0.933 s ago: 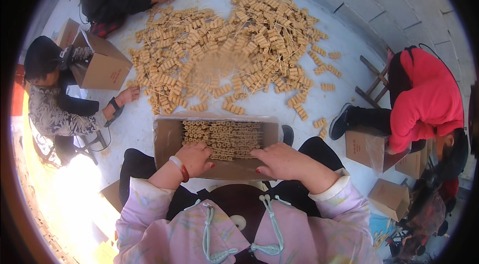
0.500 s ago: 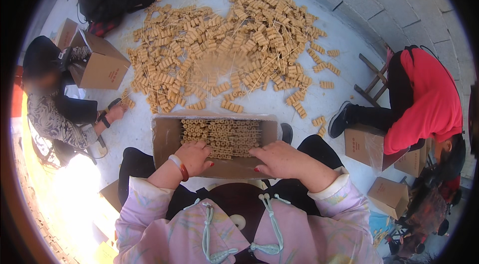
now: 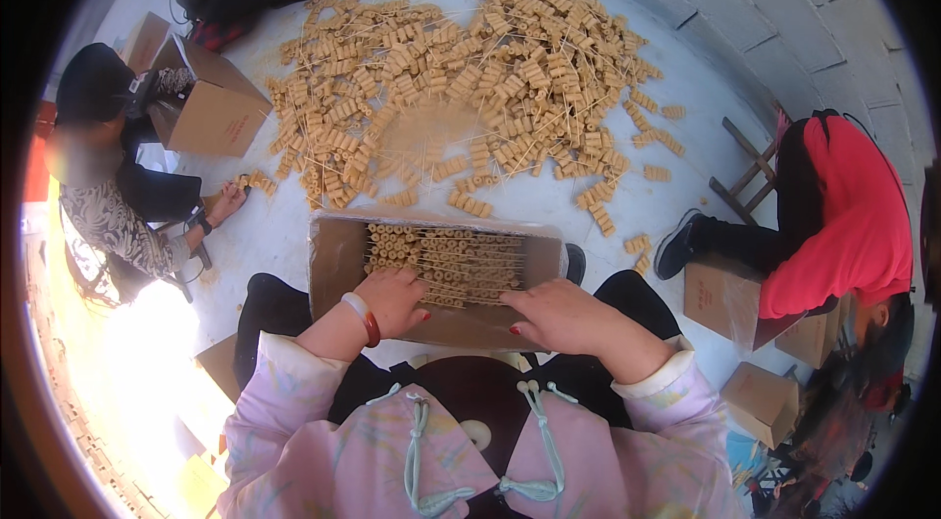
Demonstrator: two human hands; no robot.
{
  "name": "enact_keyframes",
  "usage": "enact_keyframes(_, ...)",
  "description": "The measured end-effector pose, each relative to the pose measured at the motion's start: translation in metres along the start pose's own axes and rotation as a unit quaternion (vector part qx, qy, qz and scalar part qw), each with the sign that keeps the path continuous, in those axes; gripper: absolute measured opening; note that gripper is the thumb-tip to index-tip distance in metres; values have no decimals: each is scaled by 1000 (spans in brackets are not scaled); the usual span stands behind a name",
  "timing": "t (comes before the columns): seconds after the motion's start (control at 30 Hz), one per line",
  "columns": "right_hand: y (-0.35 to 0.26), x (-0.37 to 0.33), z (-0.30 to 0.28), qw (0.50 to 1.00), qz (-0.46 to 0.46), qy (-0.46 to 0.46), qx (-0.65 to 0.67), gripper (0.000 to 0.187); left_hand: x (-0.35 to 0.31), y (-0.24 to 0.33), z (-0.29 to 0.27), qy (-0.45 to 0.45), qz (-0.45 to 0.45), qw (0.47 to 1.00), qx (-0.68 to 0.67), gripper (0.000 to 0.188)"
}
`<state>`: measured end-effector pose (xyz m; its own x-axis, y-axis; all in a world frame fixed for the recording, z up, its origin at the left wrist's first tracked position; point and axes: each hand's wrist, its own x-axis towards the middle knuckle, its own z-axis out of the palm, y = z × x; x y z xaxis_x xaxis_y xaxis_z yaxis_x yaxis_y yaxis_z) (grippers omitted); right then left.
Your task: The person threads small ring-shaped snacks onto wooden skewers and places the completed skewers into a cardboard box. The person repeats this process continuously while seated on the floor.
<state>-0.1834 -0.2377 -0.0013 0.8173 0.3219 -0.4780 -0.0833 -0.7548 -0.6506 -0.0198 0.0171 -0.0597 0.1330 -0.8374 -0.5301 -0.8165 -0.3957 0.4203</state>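
Between my knees stands an open cardboard box point(image 3: 441, 331), with tan ring-shaped rolls on thin sticks point(image 3: 446, 259) laid in rows inside it. My left hand point(image 3: 392, 303), with a pale bangle and a reddish-brown one at the wrist, curls over the near left part of the rows. At the near right, my right hand point(image 3: 554, 316) has its fingers at the stick ends. Both hands are closed around the front row of skewered rolls, thumbs toward me. The box and the rolls partly hide the fingertips.
A large pile of skewered rolls point(image 3: 529, 78) spreads over the pale floor beyond the box. People sit at the left, far left and right beside cardboard boxes point(image 3: 223, 105). A wooden stool point(image 3: 750, 171) stands near the block wall point(image 3: 755, 4).
The whole view has shifted slightly, so the box and pile appear farther right. My hands stay at the front row in the box. The person at left has moved a hand slightly.
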Motion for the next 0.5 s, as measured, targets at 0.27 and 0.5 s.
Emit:
enact_keyframes(0.27, 5, 2, 9, 1000, -8, 27, -4, 40, 2, -1, 4, -20, -19, 1000, -7, 44)
enact_keyframes(0.5, 10, 2, 12, 1000, -12, 21, -20, 48, 3, 2, -1, -51, -26, 998, -1, 47)
